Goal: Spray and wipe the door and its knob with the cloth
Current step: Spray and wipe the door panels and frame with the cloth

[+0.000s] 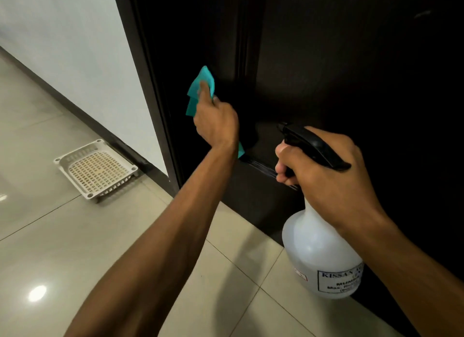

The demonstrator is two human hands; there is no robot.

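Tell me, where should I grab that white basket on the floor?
Probably by a long rim of the basket, coming from above. It lies flat by the wall, its open side up, and the raised rim gives fingers an edge to hook under.

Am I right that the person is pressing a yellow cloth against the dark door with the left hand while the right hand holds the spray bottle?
Not quite: the cloth is teal, not yellow, as the head view shows. The left hand does press it against the dark door, and the right hand holds the spray bottle.

White basket [96, 171] on tiled floor [75, 236]
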